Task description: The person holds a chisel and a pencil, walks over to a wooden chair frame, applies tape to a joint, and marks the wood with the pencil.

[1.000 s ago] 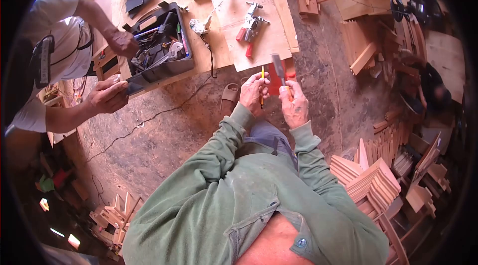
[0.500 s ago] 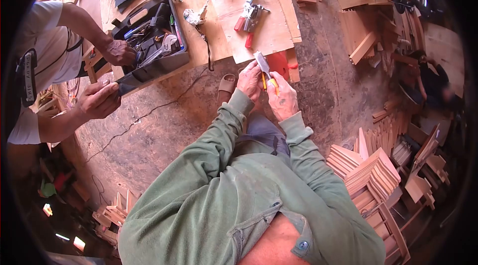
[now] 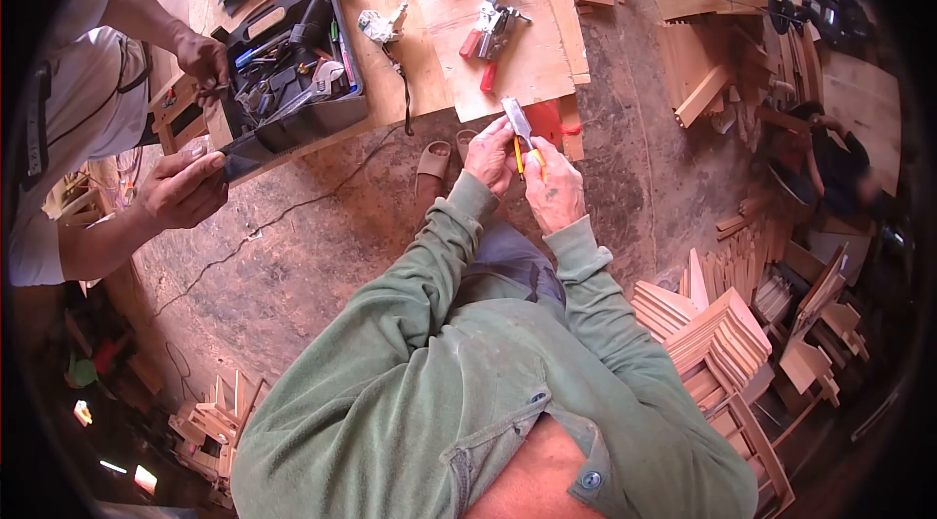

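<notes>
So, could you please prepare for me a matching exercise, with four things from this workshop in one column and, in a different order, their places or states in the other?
Things:
1. chisel
2. pencil
3. toolbox
4. red-handled metal tool

Places or states:
A. lying on the pale sheet on the table
B. yellow, held in the person's left hand
C. black, open and full of mixed tools
D. flat metal blade, with its handle in the person's right hand

Pairs: 1-D, 2-B, 3-C, 4-A
</notes>
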Motion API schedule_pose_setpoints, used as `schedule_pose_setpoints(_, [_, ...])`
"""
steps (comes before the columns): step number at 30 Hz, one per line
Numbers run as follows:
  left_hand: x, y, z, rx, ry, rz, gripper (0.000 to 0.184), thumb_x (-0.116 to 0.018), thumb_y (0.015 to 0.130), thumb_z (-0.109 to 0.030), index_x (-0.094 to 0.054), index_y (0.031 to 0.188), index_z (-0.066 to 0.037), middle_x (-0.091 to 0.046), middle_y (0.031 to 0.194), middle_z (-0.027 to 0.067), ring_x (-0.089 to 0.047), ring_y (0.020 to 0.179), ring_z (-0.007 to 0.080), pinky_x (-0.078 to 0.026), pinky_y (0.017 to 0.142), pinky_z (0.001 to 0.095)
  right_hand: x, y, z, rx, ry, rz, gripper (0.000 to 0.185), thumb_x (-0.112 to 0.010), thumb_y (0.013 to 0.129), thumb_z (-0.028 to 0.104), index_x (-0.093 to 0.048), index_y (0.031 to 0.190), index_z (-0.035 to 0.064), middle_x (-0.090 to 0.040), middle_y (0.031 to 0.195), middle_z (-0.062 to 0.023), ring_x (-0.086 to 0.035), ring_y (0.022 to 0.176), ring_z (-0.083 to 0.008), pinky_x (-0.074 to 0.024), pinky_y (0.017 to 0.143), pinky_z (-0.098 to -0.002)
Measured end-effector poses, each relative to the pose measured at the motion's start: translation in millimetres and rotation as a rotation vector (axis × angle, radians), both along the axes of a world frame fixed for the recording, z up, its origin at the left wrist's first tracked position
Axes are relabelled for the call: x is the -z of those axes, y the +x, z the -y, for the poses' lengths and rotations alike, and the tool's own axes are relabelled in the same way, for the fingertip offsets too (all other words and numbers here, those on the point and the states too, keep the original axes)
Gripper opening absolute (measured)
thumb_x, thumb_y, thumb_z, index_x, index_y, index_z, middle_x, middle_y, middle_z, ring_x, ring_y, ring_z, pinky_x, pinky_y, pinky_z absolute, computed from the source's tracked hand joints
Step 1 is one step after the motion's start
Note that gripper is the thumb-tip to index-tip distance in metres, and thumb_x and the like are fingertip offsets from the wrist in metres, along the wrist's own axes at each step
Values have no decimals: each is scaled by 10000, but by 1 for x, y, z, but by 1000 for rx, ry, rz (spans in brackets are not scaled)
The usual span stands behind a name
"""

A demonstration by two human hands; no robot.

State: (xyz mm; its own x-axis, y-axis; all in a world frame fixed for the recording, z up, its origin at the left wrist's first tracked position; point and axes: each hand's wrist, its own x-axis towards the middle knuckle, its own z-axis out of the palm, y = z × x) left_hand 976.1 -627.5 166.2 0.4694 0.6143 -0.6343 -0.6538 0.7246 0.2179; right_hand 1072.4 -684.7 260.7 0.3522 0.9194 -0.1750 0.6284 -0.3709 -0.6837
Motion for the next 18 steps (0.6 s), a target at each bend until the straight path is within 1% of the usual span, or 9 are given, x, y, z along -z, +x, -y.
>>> schedule_pose_setpoints(2, [6, 1, 2, -9, -1, 18, 374, -531, 992, -63, -505, 1356, 23, -667, 1069, 91, -661, 919, 168, -575, 807, 308, 4, 0, -1, 7, 10, 2, 331, -585, 931, 150, -614, 1234, 19, -663, 1046, -245, -659, 945, -418, -539, 817, -467])
schedule_pose_setpoints(8, [-3, 0, -1, 1, -10, 4, 368, -551, 985, -58, -514, 1342, 23, -670, 1065, 80, -661, 932, 155, -573, 806, 303, 2, -4, 1, 17, -6, -3, 333, -577, 933, 145, -608, 1237, 13, -658, 1027, -242, -654, 929, -423, -534, 804, -478])
schedule_pose_setpoints(11, [4, 3, 1, -18, -7, -26, 364, -557, 984, -60, -515, 1338, 11, -665, 1088, 73, -658, 938, 151, -574, 812, 310, 5, -3, -5, 4, 11, 17, 333, -574, 935, 144, -607, 1238, 11, -656, 1033, -245, -654, 928, -425, -534, 802, -480])
schedule_pose_setpoints(14, [-1, 4, 0, -8, -31, -39, 369, -567, 981, -67, -514, 1341, -11, -659, 1096, 62, -656, 940, 149, -574, 817, 313, 6, -3, -3, -11, 12, 31, 331, -574, 936, 145, -607, 1238, 12, -654, 1049, -250, -654, 936, -426, -536, 806, -478])
schedule_pose_setpoints(17, [-3, 2, -1, 13, -43, -59, 359, -589, 966, -55, -511, 1314, -18, -641, 1124, 71, -644, 1001, 178, -555, 864, 322, 1, -5, -1, -7, 11, 34, 332, -571, 937, 150, -608, 1235, 10, -655, 1063, -253, -655, 951, -424, -538, 814, -471])
schedule_pose_setpoints(18, [-1, 3, 0, 8, -41, -51, 358, -593, 964, -55, -514, 1311, -19, -642, 1121, 70, -645, 998, 176, -555, 863, 322, 1, -4, -2, -12, 9, 35, 333, -570, 938, 153, -606, 1236, 8, -655, 1061, -252, -655, 950, -424, -538, 813, -471])
